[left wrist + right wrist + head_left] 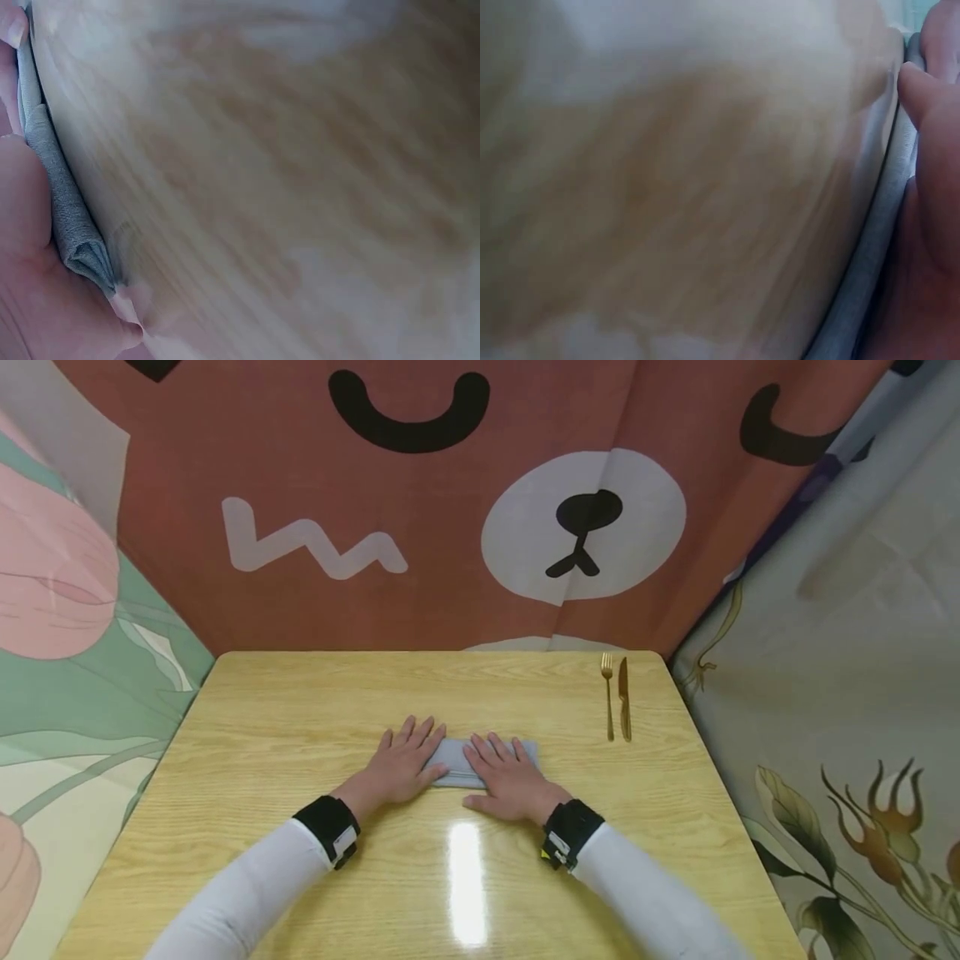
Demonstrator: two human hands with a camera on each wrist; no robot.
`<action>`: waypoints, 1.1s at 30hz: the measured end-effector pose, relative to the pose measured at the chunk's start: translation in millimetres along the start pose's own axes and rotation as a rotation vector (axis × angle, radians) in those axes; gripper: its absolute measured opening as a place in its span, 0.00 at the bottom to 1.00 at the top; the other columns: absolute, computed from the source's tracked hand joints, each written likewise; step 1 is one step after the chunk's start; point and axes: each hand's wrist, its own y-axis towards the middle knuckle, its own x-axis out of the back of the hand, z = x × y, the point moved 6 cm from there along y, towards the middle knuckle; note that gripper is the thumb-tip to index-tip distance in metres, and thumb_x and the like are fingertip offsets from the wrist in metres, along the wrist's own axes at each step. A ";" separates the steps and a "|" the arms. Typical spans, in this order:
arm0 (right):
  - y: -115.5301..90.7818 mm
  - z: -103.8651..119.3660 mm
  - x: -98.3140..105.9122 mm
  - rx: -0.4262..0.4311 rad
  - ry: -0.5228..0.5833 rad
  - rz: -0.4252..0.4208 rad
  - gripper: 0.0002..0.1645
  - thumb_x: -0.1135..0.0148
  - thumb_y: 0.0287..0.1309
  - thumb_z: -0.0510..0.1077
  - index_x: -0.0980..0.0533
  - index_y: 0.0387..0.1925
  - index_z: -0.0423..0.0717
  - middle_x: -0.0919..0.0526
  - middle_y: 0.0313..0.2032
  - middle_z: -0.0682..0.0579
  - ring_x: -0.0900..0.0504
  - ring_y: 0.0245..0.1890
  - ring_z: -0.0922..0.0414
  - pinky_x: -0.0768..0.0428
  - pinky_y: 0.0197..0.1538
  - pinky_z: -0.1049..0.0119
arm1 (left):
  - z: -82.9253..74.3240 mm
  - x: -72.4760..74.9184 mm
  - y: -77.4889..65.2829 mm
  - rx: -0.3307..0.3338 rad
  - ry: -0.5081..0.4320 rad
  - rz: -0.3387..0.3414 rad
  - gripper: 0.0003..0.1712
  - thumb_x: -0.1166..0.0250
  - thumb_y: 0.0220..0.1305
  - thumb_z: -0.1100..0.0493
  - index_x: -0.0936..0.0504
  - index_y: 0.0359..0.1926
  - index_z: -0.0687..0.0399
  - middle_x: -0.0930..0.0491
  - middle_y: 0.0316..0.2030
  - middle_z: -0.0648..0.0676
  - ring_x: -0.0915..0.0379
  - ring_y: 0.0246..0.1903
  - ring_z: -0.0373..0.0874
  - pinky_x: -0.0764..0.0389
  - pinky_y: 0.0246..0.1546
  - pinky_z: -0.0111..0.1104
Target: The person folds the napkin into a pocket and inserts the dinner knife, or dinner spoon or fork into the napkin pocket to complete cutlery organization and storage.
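Note:
A grey-blue cloth (pixel 453 765), folded into a flat narrow strip, lies crosswise at the middle of the table. My left hand (pixel 399 767) rests at its left end, fingers straight and spread, the thumb lying over the cloth. Flat across the right part of the strip is my right hand (pixel 510 781), its fingers extended and its palm hiding some of the fabric. In the left wrist view the rolled, layered end of the cloth (pixel 71 202) shows beside the hand. The right wrist view has the cloth's long edge (pixel 881 225) running under that hand.
A gold fork (pixel 608 697) and a gold knife (pixel 625 700) lie side by side at the far right of the wooden table (pixel 300 718). Printed curtains (pixel 435 602) hang along the back and both sides. Light reflects off the tabletop near the front.

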 end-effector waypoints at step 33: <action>-29.0 -19.9 14.1 0.090 0.150 -0.008 0.44 0.55 0.74 0.70 0.45 0.80 0.53 0.53 0.83 0.52 0.58 0.84 0.43 0.58 0.82 0.41 | 35.3 17.9 -6.1 -0.040 -0.131 -0.005 0.50 0.44 0.64 0.22 0.38 0.79 0.39 0.49 0.82 0.59 0.58 0.81 0.64 0.49 0.74 0.68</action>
